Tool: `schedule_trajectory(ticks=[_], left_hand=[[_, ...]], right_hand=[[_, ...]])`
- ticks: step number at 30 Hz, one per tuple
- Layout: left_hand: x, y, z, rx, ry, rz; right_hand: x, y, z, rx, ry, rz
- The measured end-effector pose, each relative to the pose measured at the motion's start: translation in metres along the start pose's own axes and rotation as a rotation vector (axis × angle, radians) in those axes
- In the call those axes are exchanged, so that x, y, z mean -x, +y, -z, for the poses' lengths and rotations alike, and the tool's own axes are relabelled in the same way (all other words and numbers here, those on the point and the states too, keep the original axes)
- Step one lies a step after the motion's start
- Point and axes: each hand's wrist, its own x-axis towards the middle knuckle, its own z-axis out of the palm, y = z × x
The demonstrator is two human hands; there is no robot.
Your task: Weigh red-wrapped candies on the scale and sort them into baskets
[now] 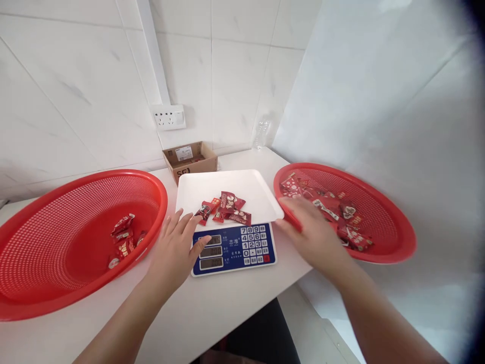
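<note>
Several red candy packets (228, 203) lie in a small pile on the white tray (261, 184) of a scale. Below the tray, the scale's blue panel (235, 248) shows number keys and three displays. My left hand (176, 247) is at the panel's left side and the tray's near left corner, fingers apart, holding nothing. At the tray's right corner, beside the right basket's rim, my right hand (312, 235) has its fingers spread, slightly blurred, with nothing visible in it.
On the left stands a red basket (76, 189) with several packets inside. Another red basket (390, 222) at the right holds many more. Behind the scale are an open cardboard box (197, 164) and a clear plastic bottle (261, 132). The white table's (231, 298) front edge slants upward to the right.
</note>
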Motion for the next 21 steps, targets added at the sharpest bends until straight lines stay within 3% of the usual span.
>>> schedule_trajectory(ticks=[6,14,17,21], left_hand=[[-0.009,0.013,-0.005,-0.122,-0.097,0.003],[-0.013,0.028,-0.009,-0.035,-0.145,-0.034],[-0.007,0.025,-0.006,0.045,-0.117,-0.033],[0.013,0.019,0.006,0.203,-0.056,-0.047]], right_hand=[[-0.013,-0.036,-0.036,0.012,-0.283,0.117],[-0.019,-0.045,-0.047,-0.04,-0.315,0.127],[-0.016,-0.047,-0.036,-0.114,-0.276,0.11],[0.004,-0.057,0.013,-0.485,-0.321,0.139]])
